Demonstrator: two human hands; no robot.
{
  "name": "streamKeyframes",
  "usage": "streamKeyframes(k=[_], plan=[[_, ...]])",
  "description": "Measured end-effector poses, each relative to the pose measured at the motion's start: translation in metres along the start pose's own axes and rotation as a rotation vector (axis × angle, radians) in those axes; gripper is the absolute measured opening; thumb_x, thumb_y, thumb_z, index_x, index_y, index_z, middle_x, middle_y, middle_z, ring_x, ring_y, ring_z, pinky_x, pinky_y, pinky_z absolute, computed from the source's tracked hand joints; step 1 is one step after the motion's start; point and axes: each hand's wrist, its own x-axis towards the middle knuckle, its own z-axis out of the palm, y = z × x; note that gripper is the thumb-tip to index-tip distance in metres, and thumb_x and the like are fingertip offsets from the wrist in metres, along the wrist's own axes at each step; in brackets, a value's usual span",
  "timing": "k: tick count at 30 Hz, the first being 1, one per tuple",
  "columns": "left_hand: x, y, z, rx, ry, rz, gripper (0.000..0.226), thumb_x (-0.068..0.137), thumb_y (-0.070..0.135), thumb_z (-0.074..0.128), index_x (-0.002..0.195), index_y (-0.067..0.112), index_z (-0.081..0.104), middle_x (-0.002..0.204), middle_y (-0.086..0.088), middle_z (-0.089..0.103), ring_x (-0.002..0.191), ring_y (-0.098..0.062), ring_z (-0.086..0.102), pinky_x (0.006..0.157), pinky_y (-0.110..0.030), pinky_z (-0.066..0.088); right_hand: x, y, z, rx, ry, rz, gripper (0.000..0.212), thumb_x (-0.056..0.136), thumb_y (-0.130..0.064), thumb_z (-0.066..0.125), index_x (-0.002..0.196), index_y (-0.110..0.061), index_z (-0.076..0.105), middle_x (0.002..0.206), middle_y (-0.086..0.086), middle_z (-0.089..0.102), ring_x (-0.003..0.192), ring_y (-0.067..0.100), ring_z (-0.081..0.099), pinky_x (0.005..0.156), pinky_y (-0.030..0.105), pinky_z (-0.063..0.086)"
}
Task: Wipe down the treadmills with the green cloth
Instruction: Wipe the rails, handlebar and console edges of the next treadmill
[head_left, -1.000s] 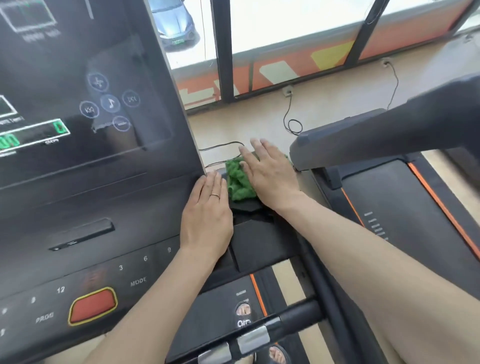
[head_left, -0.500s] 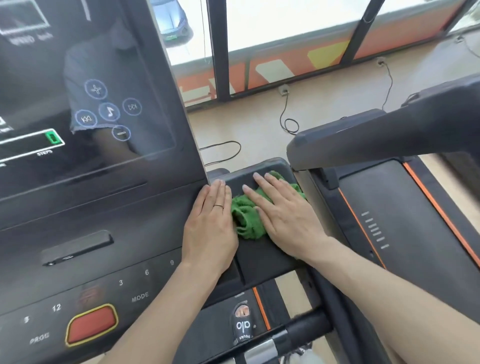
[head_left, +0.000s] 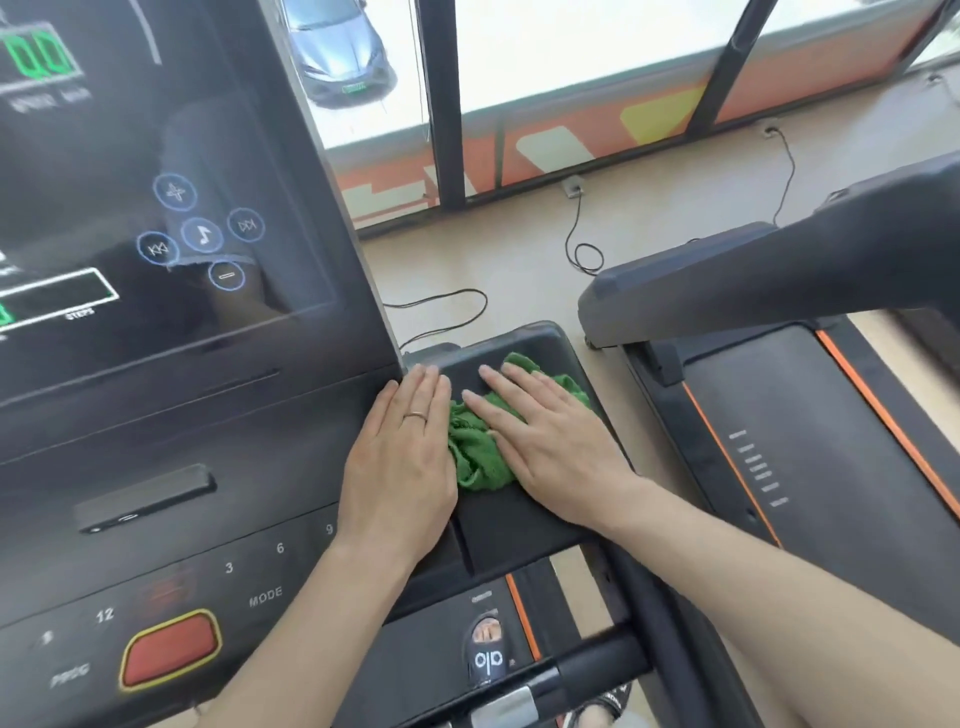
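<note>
the right hand (head_left: 556, 447) lies flat, fingers straight, pressing the green cloth (head_left: 480, 449) onto the black side tray (head_left: 519, 519) to the right of the console (head_left: 182, 415). the cloth is bunched, partly under the palm, with an edge poking out past the fingertips. the left hand (head_left: 400, 467) rests flat and relaxed just beside the cloth, straddling the console's edge and the tray, a ring (head_left: 415, 415) on one finger. the console shows a dark screen (head_left: 130, 182) and a red button (head_left: 171, 649). a second treadmill (head_left: 805, 441) stands to the right, apart. cables (head_left: 582, 244) trail on the floor below the window (head_left: 571, 62).
</note>
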Motion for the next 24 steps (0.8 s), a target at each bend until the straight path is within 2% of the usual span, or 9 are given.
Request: streamKeyframes(k=[2, 4, 7, 9, 12, 15, 19, 22, 24], plan=[[-0.001, 0.001, 0.002, -0.016, 0.013, -0.002, 0.063, 0.092, 0.016, 0.023, 0.152, 0.0, 0.039, 0.16, -0.013, 0.037, 0.151, -0.024, 0.029, 0.123, -0.043, 0.025, 0.042, 0.012, 0.001, -0.012, 0.014, -0.073, 0.051, 0.105, -0.04, 0.023, 0.151, -0.028, 0.042, 0.158, 0.003, 0.039, 0.147, 0.023, 0.034, 0.123, 0.036, 0.021], [-0.003, 0.003, 0.005, -0.061, 0.03, -0.038, 0.06, 0.095, 0.015, 0.03, 0.153, -0.001, 0.036, 0.161, -0.014, 0.034, 0.152, -0.025, 0.026, 0.123, -0.043, 0.025, 0.078, 0.018, 0.008, -0.004, 0.015, -0.056, 0.051, 0.104, -0.041, 0.023, 0.144, -0.025, 0.052, 0.151, 0.005, 0.049, 0.139, 0.026, 0.044, 0.118, 0.039, 0.032], [-0.006, 0.008, 0.008, -0.055, 0.051, -0.053, 0.06, 0.099, 0.021, 0.04, 0.154, -0.001, 0.032, 0.162, -0.014, 0.03, 0.153, -0.027, 0.022, 0.124, -0.042, 0.024, 0.112, 0.023, 0.006, 0.058, 0.007, 0.121, 0.06, 0.1, -0.045, 0.016, 0.113, -0.018, 0.068, 0.118, 0.005, 0.068, 0.114, 0.031, 0.059, 0.095, 0.046, 0.049], [-0.011, 0.009, 0.01, -0.009, 0.02, -0.046, 0.06, 0.101, 0.027, 0.038, 0.153, -0.001, 0.034, 0.162, -0.014, 0.031, 0.153, -0.026, 0.021, 0.124, -0.039, 0.021, 0.108, 0.029, 0.003, 0.085, 0.063, 0.241, 0.064, 0.098, -0.046, 0.013, 0.104, -0.016, 0.069, 0.106, 0.004, 0.068, 0.105, 0.032, 0.061, 0.089, 0.044, 0.05], [-0.014, 0.006, 0.012, 0.039, -0.014, -0.033, 0.058, 0.1, 0.027, 0.036, 0.148, -0.004, 0.043, 0.158, -0.016, 0.038, 0.152, -0.028, 0.024, 0.123, -0.039, 0.018, 0.043, 0.017, 0.008, 0.06, 0.21, 0.264, 0.045, 0.102, -0.035, 0.034, 0.131, -0.017, 0.063, 0.135, 0.008, 0.059, 0.127, 0.033, 0.051, 0.107, 0.042, 0.04], [-0.011, 0.01, 0.012, 0.02, -0.006, -0.052, 0.056, 0.101, 0.026, 0.034, 0.147, -0.005, 0.044, 0.157, -0.017, 0.04, 0.152, -0.029, 0.024, 0.123, -0.041, 0.019, -0.035, -0.002, 0.009, 0.067, 0.17, 0.176, 0.047, 0.104, -0.032, 0.035, 0.147, -0.02, 0.049, 0.155, 0.008, 0.042, 0.144, 0.03, 0.036, 0.118, 0.044, 0.03], [-0.01, 0.02, 0.016, -0.002, -0.017, -0.084, 0.059, 0.101, 0.028, 0.03, 0.146, -0.008, 0.044, 0.156, -0.019, 0.041, 0.153, -0.033, 0.02, 0.123, -0.048, 0.022, -0.003, 0.033, 0.007, 0.069, 0.132, 0.076, 0.048, 0.104, -0.035, 0.031, 0.146, -0.022, 0.051, 0.154, 0.009, 0.045, 0.143, 0.029, 0.039, 0.116, 0.045, 0.034], [-0.009, 0.018, 0.016, 0.016, -0.029, -0.105, 0.06, 0.101, 0.031, 0.031, 0.148, -0.005, 0.042, 0.158, -0.017, 0.038, 0.154, -0.031, 0.018, 0.124, -0.047, 0.021, 0.045, 0.042, 0.009, 0.152, 0.194, 0.251, 0.048, 0.103, -0.035, 0.032, 0.141, -0.019, 0.056, 0.148, 0.014, 0.05, 0.137, 0.033, 0.047, 0.113, 0.044, 0.039], [-0.01, 0.016, 0.016, 0.022, -0.038, -0.1, 0.061, 0.101, 0.032, 0.032, 0.15, -0.002, 0.04, 0.16, -0.014, 0.036, 0.154, -0.028, 0.016, 0.125, -0.044, 0.017, 0.032, 0.035, 0.013, 0.218, 0.238, 0.331, 0.045, 0.104, -0.032, 0.037, 0.145, -0.021, 0.052, 0.153, 0.013, 0.044, 0.14, 0.032, 0.042, 0.115, 0.04, 0.035]])
